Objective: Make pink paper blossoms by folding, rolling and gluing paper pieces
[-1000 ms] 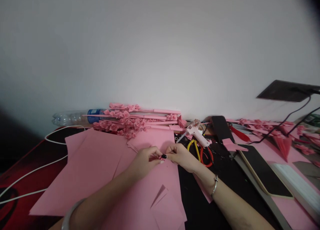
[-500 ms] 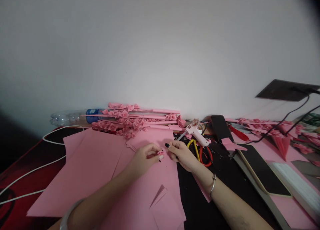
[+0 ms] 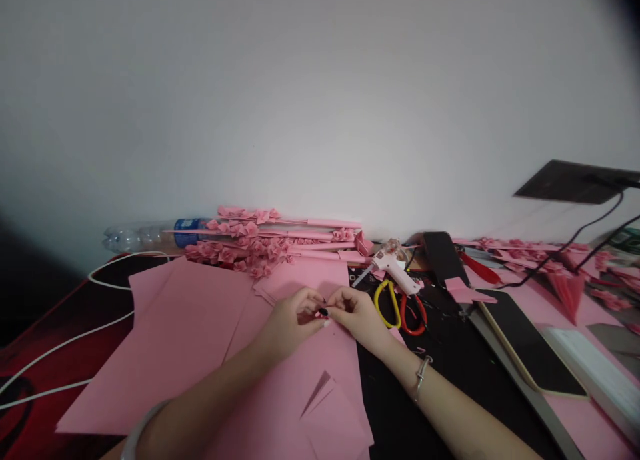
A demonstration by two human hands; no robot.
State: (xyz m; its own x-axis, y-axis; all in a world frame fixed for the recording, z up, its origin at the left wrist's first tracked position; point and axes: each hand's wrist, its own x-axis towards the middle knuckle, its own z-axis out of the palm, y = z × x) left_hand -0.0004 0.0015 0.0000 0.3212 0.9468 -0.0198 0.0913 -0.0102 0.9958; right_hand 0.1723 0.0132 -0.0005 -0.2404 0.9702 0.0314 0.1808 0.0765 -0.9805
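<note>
Between my fingertips is a small folded pink paper flower [image 3: 320, 314], mostly hidden by them. My left hand [image 3: 287, 320] pinches it from the left, thumb below and fingers curled above. From the other side, my right hand [image 3: 357, 317] is closed, with thumb and index finger meeting at the flower's edge. Both hands hover over pink paper sheets [image 3: 300, 393]. Smaller cut pink pieces [image 3: 335, 417] lie on the sheets nearer to me.
Pink paper flower stems [image 3: 270, 247] and a plastic bottle [image 3: 137, 237] line the wall. A white glue gun [image 3: 397, 270] and yellow and red looped handles [image 3: 387, 305] lie right of my hands. Farther right are a phone [image 3: 533, 343], a dark phone-like slab [image 3: 444, 257] and cables [image 3: 565, 247].
My right hand has moved left and its fingertips now meet the flower beside my left fingers. Before, the two hands were slightly apart.
</note>
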